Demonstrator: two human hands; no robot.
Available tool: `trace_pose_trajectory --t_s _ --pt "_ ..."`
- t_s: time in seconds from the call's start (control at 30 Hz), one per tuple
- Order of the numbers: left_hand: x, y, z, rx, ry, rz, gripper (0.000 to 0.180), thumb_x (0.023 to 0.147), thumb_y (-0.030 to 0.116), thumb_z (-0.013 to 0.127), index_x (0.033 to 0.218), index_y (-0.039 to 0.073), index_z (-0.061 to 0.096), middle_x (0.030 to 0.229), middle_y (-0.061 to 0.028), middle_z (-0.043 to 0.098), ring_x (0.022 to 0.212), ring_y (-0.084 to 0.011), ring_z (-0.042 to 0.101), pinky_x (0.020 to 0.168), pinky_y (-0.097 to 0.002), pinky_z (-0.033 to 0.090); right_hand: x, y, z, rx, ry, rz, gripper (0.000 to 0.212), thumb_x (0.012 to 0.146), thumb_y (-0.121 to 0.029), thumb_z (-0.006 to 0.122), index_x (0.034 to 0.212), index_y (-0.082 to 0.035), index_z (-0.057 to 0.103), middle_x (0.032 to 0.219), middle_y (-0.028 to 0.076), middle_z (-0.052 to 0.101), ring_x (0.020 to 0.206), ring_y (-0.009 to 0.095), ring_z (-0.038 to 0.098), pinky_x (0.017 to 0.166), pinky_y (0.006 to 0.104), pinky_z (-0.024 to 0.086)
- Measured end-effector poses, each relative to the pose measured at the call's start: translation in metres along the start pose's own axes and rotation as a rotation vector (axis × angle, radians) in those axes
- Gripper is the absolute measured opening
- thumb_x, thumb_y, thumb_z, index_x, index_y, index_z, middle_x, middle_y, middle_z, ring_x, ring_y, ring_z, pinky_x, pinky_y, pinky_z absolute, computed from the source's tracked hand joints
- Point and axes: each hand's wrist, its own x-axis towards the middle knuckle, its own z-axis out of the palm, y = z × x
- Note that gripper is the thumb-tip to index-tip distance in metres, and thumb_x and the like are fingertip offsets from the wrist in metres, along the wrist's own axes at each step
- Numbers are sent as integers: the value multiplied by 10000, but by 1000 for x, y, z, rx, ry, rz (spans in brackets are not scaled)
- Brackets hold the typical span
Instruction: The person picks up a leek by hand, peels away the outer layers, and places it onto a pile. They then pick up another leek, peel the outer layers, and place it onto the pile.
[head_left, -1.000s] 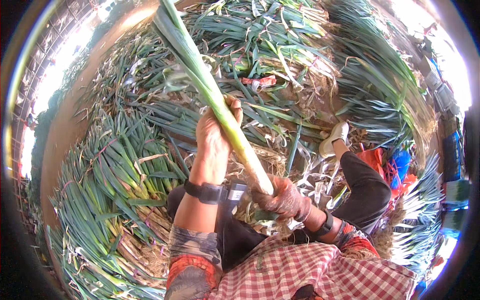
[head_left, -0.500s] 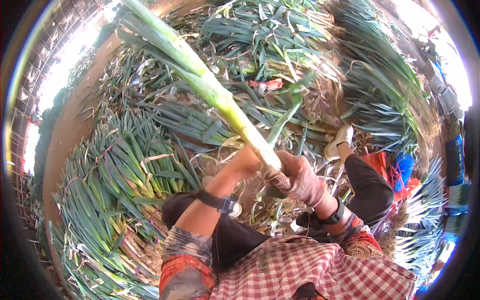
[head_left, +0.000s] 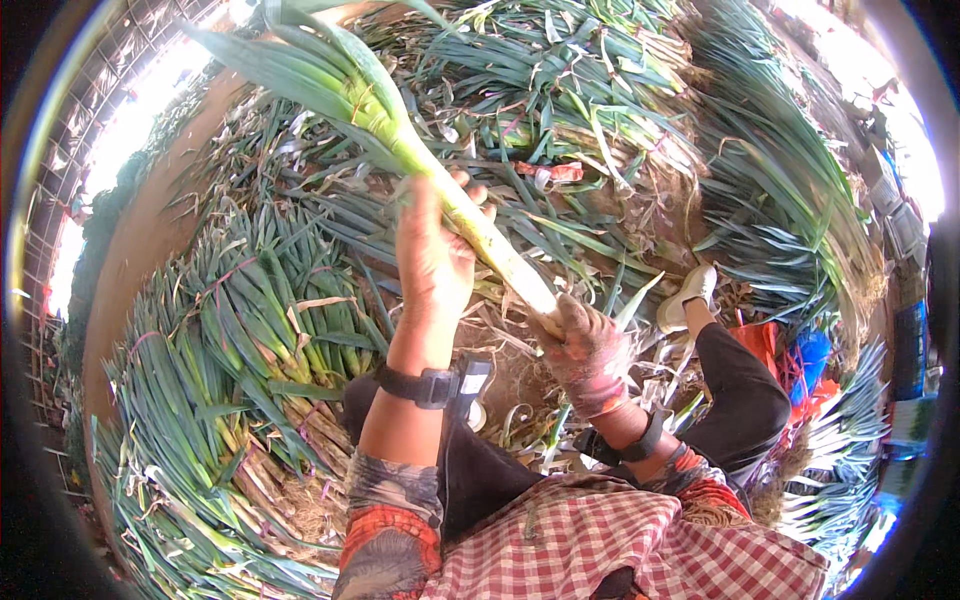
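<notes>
- Far left: wire mesh (head_left: 60, 160), bright gaps behind it; a strip of bare brown ground (head_left: 140, 275) curves alongside.
- Left, low: heap of green-leaved bundles (head_left: 245, 335), thin pink ties around some; leaf ends point mostly up and outward, pale root ends toward the person.
- Left of centre: left hand (head_left: 437, 250), bare, palm to the stalk, about half open. Fingers curl loosely behind the stalk, tips showing past its far edge; some blur. Cannot tell how firmly it grips.
- Left wrist: black band (head_left: 428, 388); camouflage-and-orange sleeve (head_left: 390, 530) below on the forearm.
- Centre: long stalk (head_left: 485, 240), held in the air on a slant. Broad green leaves fan out at upper left; stem pales to white at lower right, where the right hand has it.
- Upper centre: pile of loose and bundled greens (head_left: 520, 85), with a red-orange scrap (head_left: 550, 172) lying on it.
- Right of centre: right hand (head_left: 585, 350), apparently in a thin, soiled glove, fingers closed around the white lower end of the stalk. Dark band (head_left: 640, 440) on that wrist.
- Below the hands: red-and-white checked cloth (head_left: 570, 540) over the lap; dark trouser leg (head_left: 740, 395) bent out to the right, pale shoe (head_left: 688, 295) at its end.
- Right: long-leaved pile (head_left: 780, 180) above; red plastic (head_left: 757, 342) and blue plastic (head_left: 808, 355) near the knee; white-stemmed bundles (head_left: 835, 450) beneath.
</notes>
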Motion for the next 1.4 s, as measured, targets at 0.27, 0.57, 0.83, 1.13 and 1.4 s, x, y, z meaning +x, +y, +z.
trace_pose_trajectory --t_s 0.27,0.57,0.83,1.13,1.4 --pt "11 -2 -12 276 138 228 351 845 378 504 863 27 487 704 -64 540 519 -146 527 447 -251 451 1 -30 -17 787 -537 432 338 733 -272 658 934 -38 519 719 67 558 619 176 529 552 285 424" --pt "13 -12 -1 119 -2 -82 260 880 233 436 877 -13 519 720 -113 571 608 -211 600 500 -299 504 -5 -27 -35 498 -569 494 248 778 -220 610 900 -13 546 663 41 567 593 68 511 520 237 424" --pt "-50 -61 -15 1514 -533 -413 233 805 141 439 844 -39 583 730 -187 595 638 -240 598 584 -342 459 28 10 -48 333 -127 254 354 750 -248 649 976 -1 535 658 116 591 583 173 587 545 285 459" --pt "-5 -20 -33 1715 -169 -15 400 862 365 431 952 6 583 886 -200 595 846 -314 581 721 -389 443 31 20 -59 319 -152 226 375 739 -258 651 992 -17 514 689 134 586 611 244 586 526 323 454" --pt "18 9 4 747 -131 451 344 839 267 554 1023 -23 539 904 -50 589 822 -118 565 725 -264 475 4 6 -26 4 -98 56 345 679 -264 663 930 -64 537 656 96 558 569 287 563 480 363 444"
